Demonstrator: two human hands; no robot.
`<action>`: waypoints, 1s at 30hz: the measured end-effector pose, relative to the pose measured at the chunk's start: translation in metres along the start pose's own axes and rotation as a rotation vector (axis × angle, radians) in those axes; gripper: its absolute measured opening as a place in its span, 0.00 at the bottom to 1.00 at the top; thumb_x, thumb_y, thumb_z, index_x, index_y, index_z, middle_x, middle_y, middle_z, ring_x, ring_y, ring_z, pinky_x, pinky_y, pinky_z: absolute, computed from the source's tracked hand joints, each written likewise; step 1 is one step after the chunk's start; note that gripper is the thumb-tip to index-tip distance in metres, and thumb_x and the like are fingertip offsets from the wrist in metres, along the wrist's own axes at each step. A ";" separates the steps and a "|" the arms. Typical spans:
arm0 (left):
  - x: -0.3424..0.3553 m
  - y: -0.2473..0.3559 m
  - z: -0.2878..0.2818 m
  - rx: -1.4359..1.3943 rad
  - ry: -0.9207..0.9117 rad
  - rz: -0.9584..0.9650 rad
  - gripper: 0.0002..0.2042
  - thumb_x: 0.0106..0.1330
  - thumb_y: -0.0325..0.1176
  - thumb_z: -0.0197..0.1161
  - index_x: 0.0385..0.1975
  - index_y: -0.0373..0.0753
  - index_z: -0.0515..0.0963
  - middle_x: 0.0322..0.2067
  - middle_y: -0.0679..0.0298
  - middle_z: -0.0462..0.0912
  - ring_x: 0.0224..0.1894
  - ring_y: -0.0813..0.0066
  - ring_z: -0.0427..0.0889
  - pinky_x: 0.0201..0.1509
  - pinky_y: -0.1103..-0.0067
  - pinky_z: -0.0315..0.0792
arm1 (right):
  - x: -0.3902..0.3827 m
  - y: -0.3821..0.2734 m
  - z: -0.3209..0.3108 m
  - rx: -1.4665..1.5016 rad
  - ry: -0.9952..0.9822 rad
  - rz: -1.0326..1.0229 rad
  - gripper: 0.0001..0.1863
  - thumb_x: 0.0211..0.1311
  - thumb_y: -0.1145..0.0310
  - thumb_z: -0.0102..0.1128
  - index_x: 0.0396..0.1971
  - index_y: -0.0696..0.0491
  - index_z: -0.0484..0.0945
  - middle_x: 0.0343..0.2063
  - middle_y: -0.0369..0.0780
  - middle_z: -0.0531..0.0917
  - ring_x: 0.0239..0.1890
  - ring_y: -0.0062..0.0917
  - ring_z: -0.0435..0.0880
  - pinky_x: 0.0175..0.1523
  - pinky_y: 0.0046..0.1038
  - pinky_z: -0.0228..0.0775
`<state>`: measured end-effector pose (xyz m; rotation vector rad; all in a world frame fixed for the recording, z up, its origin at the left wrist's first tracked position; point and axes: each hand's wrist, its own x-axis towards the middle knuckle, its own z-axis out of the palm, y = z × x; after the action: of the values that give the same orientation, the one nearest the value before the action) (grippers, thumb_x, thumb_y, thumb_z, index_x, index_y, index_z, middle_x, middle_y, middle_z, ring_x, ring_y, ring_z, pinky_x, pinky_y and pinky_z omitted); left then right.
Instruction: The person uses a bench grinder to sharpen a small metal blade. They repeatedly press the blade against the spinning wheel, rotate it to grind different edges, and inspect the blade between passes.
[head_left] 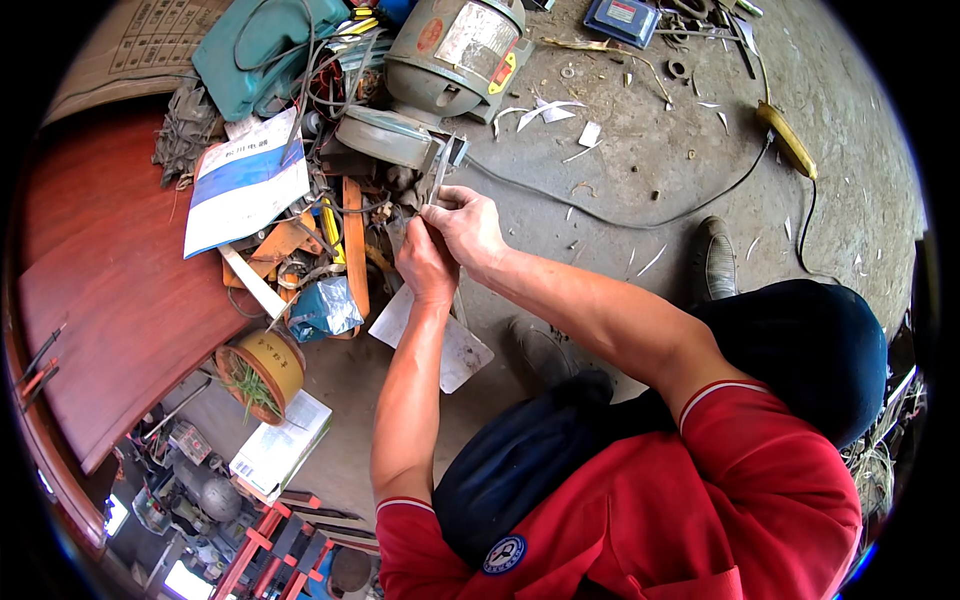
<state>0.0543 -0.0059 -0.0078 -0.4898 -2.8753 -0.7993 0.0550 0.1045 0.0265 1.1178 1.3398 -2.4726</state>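
Note:
A thin flat metal strip (439,175) stands up from my fingers beside the wheel housing (385,137) of a grey-green bench grinder (437,70). My right hand (470,228) is closed, its thumb and forefinger pinching the strip's lower part. Just below and left of it, my left hand (428,264) is closed at the same strip, with its fingertips partly hidden. Whether the strip touches the wheel cannot be seen. A dark cable (610,218) runs from near the grinder to a yellow power socket (788,140) on the right.
Tools and scraps crowd the left, with orange pieces (355,240), a white-and-blue booklet (248,185) and a teal case (262,60). A reddish wooden tabletop (120,270) and a potted plant (262,372) are nearer. Paper scraps litter the concrete floor (640,130) around my shoes.

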 end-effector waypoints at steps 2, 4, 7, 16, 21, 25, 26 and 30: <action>0.003 0.001 -0.001 0.003 0.007 0.019 0.13 0.60 0.31 0.72 0.31 0.37 0.71 0.24 0.52 0.82 0.28 0.49 0.85 0.29 0.63 0.77 | -0.001 -0.003 0.001 0.022 -0.006 0.002 0.19 0.62 0.74 0.69 0.51 0.65 0.80 0.39 0.42 0.87 0.39 0.21 0.85 0.46 0.25 0.80; 0.006 0.001 -0.001 0.012 0.000 0.022 0.13 0.60 0.31 0.71 0.31 0.37 0.71 0.24 0.53 0.82 0.28 0.49 0.85 0.29 0.62 0.77 | -0.003 -0.008 0.001 0.042 -0.003 0.006 0.19 0.62 0.74 0.69 0.51 0.65 0.80 0.39 0.42 0.87 0.39 0.21 0.85 0.46 0.25 0.80; 0.009 0.002 0.000 0.027 -0.028 0.007 0.12 0.61 0.32 0.70 0.31 0.37 0.71 0.23 0.52 0.81 0.28 0.48 0.85 0.29 0.62 0.76 | 0.000 -0.009 0.002 0.038 0.010 -0.003 0.19 0.62 0.74 0.69 0.51 0.65 0.80 0.39 0.42 0.87 0.38 0.22 0.85 0.46 0.25 0.80; 0.016 0.006 0.000 -0.052 -0.004 0.016 0.12 0.61 0.31 0.70 0.29 0.37 0.71 0.23 0.53 0.82 0.27 0.50 0.85 0.28 0.62 0.75 | 0.004 -0.010 0.002 0.047 0.026 -0.014 0.19 0.61 0.74 0.69 0.51 0.66 0.80 0.39 0.43 0.87 0.38 0.22 0.85 0.46 0.26 0.80; 0.021 0.008 0.000 -0.037 -0.001 0.028 0.12 0.60 0.31 0.71 0.30 0.37 0.71 0.23 0.53 0.82 0.27 0.50 0.85 0.28 0.63 0.76 | 0.005 -0.011 0.002 0.049 0.026 -0.033 0.19 0.63 0.73 0.68 0.51 0.65 0.80 0.39 0.43 0.88 0.38 0.22 0.85 0.46 0.26 0.80; 0.024 0.009 0.001 -0.027 -0.020 0.001 0.12 0.60 0.31 0.71 0.30 0.38 0.71 0.23 0.53 0.82 0.28 0.47 0.85 0.29 0.61 0.76 | 0.006 -0.011 0.001 0.001 0.034 -0.060 0.19 0.63 0.72 0.68 0.52 0.65 0.80 0.40 0.43 0.88 0.39 0.21 0.85 0.46 0.25 0.80; 0.024 0.008 0.002 -0.035 -0.035 -0.021 0.11 0.60 0.32 0.70 0.31 0.38 0.72 0.24 0.52 0.82 0.29 0.46 0.85 0.30 0.60 0.75 | 0.007 -0.011 0.001 -0.002 0.035 -0.063 0.19 0.63 0.72 0.68 0.52 0.65 0.80 0.40 0.43 0.88 0.39 0.21 0.85 0.46 0.25 0.80; 0.025 0.003 0.004 -0.038 -0.014 -0.001 0.13 0.59 0.31 0.71 0.27 0.38 0.70 0.22 0.53 0.82 0.27 0.49 0.85 0.27 0.62 0.76 | 0.004 -0.011 0.002 -0.041 0.040 -0.086 0.20 0.62 0.72 0.68 0.52 0.65 0.80 0.40 0.43 0.88 0.39 0.21 0.85 0.46 0.25 0.80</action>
<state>0.0312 0.0052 -0.0046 -0.5006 -2.8776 -0.8559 0.0462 0.1103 0.0320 1.1302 1.4724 -2.4823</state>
